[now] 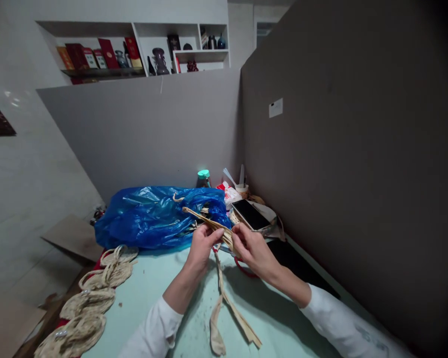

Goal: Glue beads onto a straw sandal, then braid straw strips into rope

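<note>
1. Above a pale green tabletop, a person in white sleeves is holding a bundle of dry husk strips between two bare hands, just in front of a blue plastic bag

2. The left hand is pinching the bundle, its thumb lying along the top and its fingers closed, while the far end is poking out toward the bag; that grip is best serving as a steady anchor, in this onlooker's judgement

3. The right hand is closing its fingers on the near end of the same strips, right beside the left thumb; how hard it is pressing, I cannot tell

4. Below the hands, a twisted strand is hanging down and parting into two loose tails, one rounded and one flat; whether it is joining the bundle is hidden from where I am standing

5. Working well here is probably meaning short, close pinches, edges lying flat and even tension, since material looking this dry is likely splitting under a sharp tug

6. Care is also going to the loose tails and to a red loop showing under the right hand, as either is possibly snagging
</note>
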`<state>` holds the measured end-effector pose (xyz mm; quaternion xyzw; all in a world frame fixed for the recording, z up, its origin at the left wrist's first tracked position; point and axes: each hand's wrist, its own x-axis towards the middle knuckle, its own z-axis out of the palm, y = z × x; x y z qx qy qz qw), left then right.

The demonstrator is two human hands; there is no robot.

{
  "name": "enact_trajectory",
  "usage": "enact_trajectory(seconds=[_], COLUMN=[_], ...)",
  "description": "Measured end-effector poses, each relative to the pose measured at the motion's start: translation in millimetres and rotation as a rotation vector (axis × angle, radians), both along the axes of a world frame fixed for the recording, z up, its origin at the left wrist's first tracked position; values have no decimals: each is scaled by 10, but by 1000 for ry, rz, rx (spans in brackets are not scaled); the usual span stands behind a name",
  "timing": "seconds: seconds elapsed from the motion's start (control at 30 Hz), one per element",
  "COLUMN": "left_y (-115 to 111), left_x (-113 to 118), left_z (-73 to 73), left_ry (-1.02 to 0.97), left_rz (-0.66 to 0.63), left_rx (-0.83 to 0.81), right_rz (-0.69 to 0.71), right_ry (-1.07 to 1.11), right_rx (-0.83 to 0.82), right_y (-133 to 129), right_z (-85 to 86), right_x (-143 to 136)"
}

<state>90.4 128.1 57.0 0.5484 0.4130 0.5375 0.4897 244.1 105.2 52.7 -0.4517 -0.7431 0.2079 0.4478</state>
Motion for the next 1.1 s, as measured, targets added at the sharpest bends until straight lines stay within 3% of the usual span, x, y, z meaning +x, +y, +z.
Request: enact_trajectory(seconds=[0.13,0.27,0.4,0.6,0.67,0.8,1.0,1.1], left_y=[-62,-79,-76,-87,-89,-80,-54,-40], left_x=[-17,-55,-67,-37,-25,-18,-39,-57], left_z=[-14,-41,-56,-103,-115,-124,-141,-157], left_ry=[-115,-133,-108,-69,-64,-60,-65,-74], left_rz=[-53,-72,-87,-98,-110,-131,-147,-149], left_rx=[-55,-95,-109,-104,-106,-113,-142,-154], right_rz=[0,112,184,258,283,385,375,312], right_ry=[208,369,379,195,235,433,658,643], right_rx=[-139,-283,-357,-354,-348,-501,-621,-602], right_y=[-10,63,62,-53,-66,-52,-8,19], right_z=[-53,-79,-68,-33,-50,-84,-135,-176], right_x=[72,139,123,54,33,-1,-21,-3])
